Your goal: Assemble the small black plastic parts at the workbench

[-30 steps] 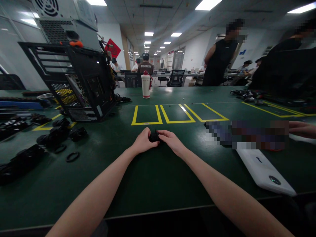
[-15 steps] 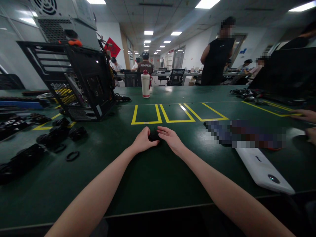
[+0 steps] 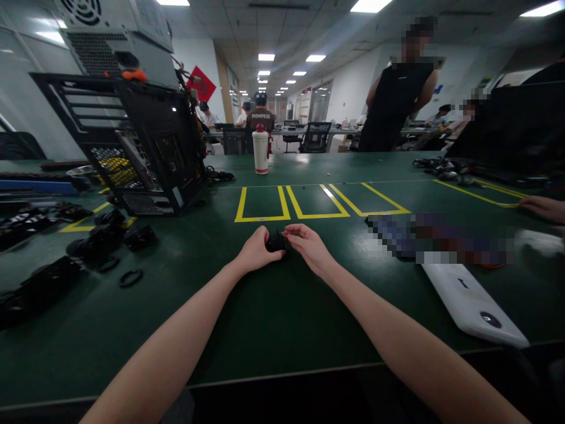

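Note:
A small dark black part [image 3: 276, 242] is held just above or on the green table in front of me; its exact kind does not show. My left hand [image 3: 260, 250] wraps round its left side, thumb along the near edge and fingers behind. At its right edge, the fingers of my right hand [image 3: 308, 246] are bent together in a pinch against the part. What lies between those fingertips is too small to make out.
A black computer case [image 3: 145, 147] stands at the left. Black camera-like parts [image 3: 99, 238] and a black ring [image 3: 131, 277] lie nearer. Behind my hands are yellow tape outlines [image 3: 262, 219] and a white cup [image 3: 261, 153]. A white device [image 3: 472, 303] and another person's hand [image 3: 545, 209] are at right.
My right hand has shifted slightly at the part's right edge, its fingers lifting and bending again. My left hand keeps its hold. At right, another person's hand has moved.

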### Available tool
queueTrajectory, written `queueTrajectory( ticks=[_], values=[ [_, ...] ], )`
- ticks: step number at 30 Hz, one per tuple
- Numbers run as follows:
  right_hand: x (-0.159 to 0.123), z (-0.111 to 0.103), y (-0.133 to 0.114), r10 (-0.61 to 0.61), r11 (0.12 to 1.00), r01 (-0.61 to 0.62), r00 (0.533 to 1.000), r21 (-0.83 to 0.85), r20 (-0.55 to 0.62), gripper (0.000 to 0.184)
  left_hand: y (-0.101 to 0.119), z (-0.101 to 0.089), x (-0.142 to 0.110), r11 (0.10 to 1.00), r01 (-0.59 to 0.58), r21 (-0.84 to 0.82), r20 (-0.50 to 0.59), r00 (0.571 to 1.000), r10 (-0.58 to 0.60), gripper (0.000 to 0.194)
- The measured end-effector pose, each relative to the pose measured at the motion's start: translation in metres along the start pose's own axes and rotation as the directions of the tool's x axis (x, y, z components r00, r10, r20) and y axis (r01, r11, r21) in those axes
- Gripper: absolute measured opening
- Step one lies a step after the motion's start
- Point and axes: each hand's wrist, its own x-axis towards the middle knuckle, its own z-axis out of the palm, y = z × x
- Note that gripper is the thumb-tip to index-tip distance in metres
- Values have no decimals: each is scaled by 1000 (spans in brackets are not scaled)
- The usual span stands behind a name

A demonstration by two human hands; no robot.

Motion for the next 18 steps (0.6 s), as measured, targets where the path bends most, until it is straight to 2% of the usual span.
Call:
queueTrajectory(
  ticks=[4,9,13,18],
  values=[
    [1,5,1,36,999,-36,999,-12,9,32,1,0,0,1000,9,11,-15,1000,-9,40],
    [0,3,-1,36,991,-28,998,-130,59,29,0,1,0,1000,-10,15,-15,1000,10,40],
    [-3,0,-2,25,997,-20,998,-79,54,26,-1,1,0,1000,-10,15,-15,1000,10,40],
    [1,2,3,59,998,-59,998,-21,5,34,-1,1,0,1000,-9,10,-14,1000,9,40]
  ],
)
